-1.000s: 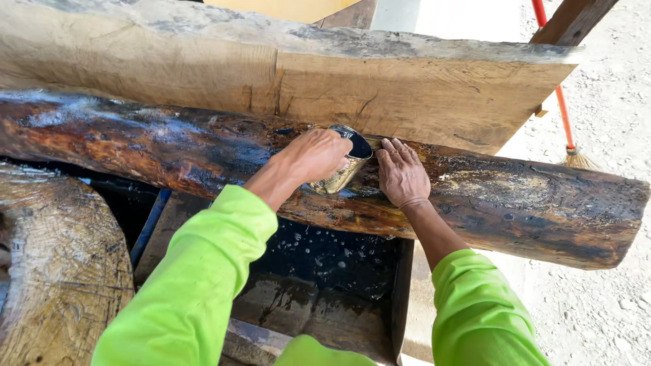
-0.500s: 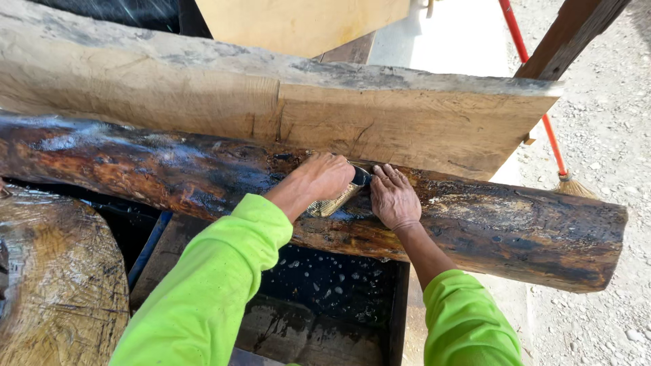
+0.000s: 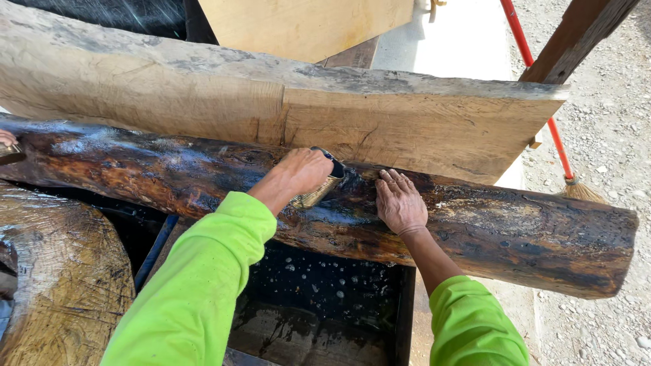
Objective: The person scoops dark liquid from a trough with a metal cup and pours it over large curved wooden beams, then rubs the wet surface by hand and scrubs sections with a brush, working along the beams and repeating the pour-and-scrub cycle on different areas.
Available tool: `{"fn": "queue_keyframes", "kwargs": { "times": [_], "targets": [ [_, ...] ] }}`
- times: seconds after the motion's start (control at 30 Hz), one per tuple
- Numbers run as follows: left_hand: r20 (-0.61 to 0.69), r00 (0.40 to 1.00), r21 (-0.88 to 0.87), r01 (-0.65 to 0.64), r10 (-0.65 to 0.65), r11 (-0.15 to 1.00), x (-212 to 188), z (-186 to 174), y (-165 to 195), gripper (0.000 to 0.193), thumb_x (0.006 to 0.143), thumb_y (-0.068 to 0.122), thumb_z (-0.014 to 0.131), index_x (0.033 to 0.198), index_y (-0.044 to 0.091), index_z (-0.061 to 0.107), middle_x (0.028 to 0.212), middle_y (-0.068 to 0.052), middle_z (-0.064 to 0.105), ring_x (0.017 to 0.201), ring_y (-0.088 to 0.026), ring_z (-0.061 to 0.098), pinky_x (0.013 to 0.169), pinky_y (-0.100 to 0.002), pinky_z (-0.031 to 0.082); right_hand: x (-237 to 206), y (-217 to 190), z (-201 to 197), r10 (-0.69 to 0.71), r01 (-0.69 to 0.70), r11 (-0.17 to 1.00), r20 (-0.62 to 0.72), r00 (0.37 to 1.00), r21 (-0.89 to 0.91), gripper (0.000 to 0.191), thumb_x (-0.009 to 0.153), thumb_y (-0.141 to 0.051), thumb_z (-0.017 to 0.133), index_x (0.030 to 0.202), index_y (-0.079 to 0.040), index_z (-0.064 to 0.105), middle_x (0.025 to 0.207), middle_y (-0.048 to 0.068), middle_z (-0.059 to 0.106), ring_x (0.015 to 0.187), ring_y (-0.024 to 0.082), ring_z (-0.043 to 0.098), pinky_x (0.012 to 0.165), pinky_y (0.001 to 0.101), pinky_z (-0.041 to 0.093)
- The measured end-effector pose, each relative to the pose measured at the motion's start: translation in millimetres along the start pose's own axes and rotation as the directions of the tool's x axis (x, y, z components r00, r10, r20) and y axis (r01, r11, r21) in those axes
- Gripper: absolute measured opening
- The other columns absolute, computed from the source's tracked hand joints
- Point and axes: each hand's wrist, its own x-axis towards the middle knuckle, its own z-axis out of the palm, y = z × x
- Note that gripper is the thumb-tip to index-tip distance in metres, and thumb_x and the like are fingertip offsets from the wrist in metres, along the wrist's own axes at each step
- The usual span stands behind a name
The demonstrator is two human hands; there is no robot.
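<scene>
Stiff-bristled scrubbing brush (image 3: 324, 184): mostly hidden under left hand (image 3: 303, 171). Long dark wet log (image 3: 502, 230): left end cut off. Red-handled straw broom (image 3: 573, 181): top out of frame.

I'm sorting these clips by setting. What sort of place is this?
Probably an outdoor woodworking or timber yard. A wet dark log lies across a support, a thick rough-sawn slab stands behind it, and gravel ground with a red-handled broom is alongside. The left hand holds a brush on the log.
</scene>
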Motion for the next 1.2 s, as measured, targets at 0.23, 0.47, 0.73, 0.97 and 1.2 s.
{"fn": "queue_keyframes", "kwargs": {
  "times": [0.23, 0.47, 0.73, 0.97, 1.2],
  "targets": [
    [-0.026, 0.997, 0.116, 0.078, -0.075, 0.99, -6.2, 30.6, -64.0, 0.022, 0.092, 0.01, 0.057, 0.091, 0.004, 0.078, 0.099, -0.019, 0.076, 0.093, -0.038, 0.075, 0.077, -0.048, 0.06, 0.6, -0.6, 2.9, 0.001, -0.001, 1.0, -0.013, 1.0, 0.011, 0.031, 0.094, -0.021, 0.06, 0.121, -0.008, 0.07, 0.142, 0.009, 0.063, 0.138, 0.027, 0.054, 0.119, 0.0419, 0.038],
    [0.024, 0.996, 0.132, 0.083, -0.087, 0.988, -22.2, 46.3, -86.1, 0.018, 0.086, 0.007, 0.061, 0.09, 0.005, 0.079, 0.098, -0.016, 0.077, 0.095, -0.035, 0.075, 0.077, -0.048, 0.06, 3.8, -6.8, 4.1, -0.009, 0.008, 1.0, -0.026, 1.0, -0.015, 0.032, 0.095, -0.02, 0.059, 0.122, -0.007, 0.069, 0.141, 0.01, 0.065, 0.135, 0.028, 0.056, 0.115, 0.0438, 0.04],
    [-0.024, 0.999, -0.098, -0.024, 0.022, 0.995, -45.6, 48.7, -71.8, 0.016, 0.083, 0.006, 0.062, 0.089, 0.002, 0.076, 0.099, -0.023, 0.074, 0.093, -0.041, 0.073, 0.076, -0.052, 0.058, 7.8, -18.9, 3.0, 0.009, -0.01, 1.0, -0.037, 0.999, -0.024, 0.028, 0.1, -0.019, 0.057, 0.123, -0.008, 0.069, 0.14, 0.011, 0.065, 0.135, 0.031, 0.057, 0.114, 0.0458, 0.044],
    [0.013, 0.996, -0.023, -0.091, 0.091, 0.996, -60.5, 67.0, -97.4, 0.016, 0.084, 0.006, 0.061, 0.085, 0.004, 0.077, 0.095, -0.019, 0.077, 0.09, -0.035, 0.076, 0.075, -0.048, 0.059, 11.5, -27.6, 7.1, -0.005, 0.003, 0.999, -0.041, 0.999, -0.045, 0.025, 0.102, -0.019, 0.058, 0.121, -0.007, 0.068, 0.139, 0.012, 0.067, 0.133, 0.031, 0.06, 0.113, 0.046, 0.046],
    [-0.001, 1.0, 0.003, 0.014, -0.014, 1.0, -60.0, 86.8, -124.1, 0.021, 0.087, 0.008, 0.058, 0.086, 0.006, 0.079, 0.095, -0.018, 0.077, 0.088, -0.035, 0.076, 0.073, -0.048, 0.059, 9.8, -26.3, 9.3, 0.01, -0.012, 0.998, -0.041, 0.999, -0.054, 0.025, 0.102, -0.019, 0.058, 0.122, -0.008, 0.068, 0.14, 0.012, 0.066, 0.135, 0.032, 0.059, 0.114, 0.0466, 0.046]
  ]
}}
